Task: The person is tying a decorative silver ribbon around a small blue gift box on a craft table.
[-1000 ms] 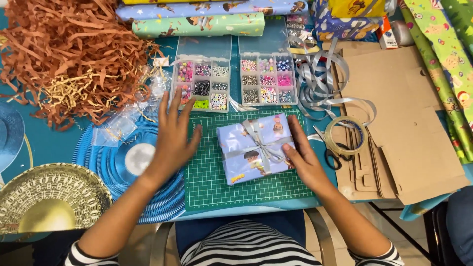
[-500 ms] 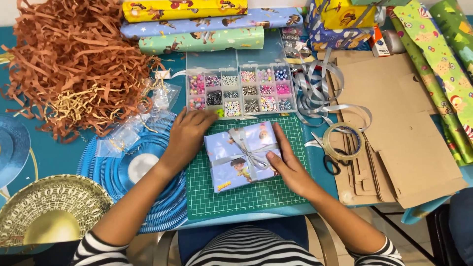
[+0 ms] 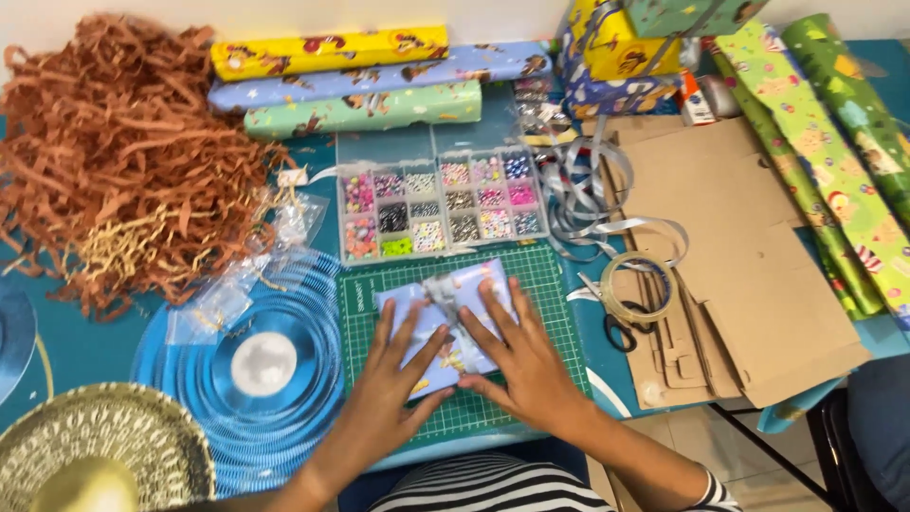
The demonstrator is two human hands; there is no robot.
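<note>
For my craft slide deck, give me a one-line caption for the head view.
Both hands, left hand and right hand, press flat on a small wrapped gift on a green cutting mat.

Small lilac wrapped parcel (image 3: 445,322) on green mat (image 3: 550,284)

Brown paper shreds (image 3: 114,152), a bead organiser (image 3: 441,204), flat cardboard (image 3: 749,256) and gift-wrap rolls (image 3: 360,81) lie about.

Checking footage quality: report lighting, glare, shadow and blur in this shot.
Head view: bright, even overhead light; faint soft shadows under the left hand and right hand on the wrapped gift box. Mild sheen on the blue ribbon spool and gold plate. Hands slightly soft; bead organizer detail smeared; edges bowed by the wide lens.
</note>
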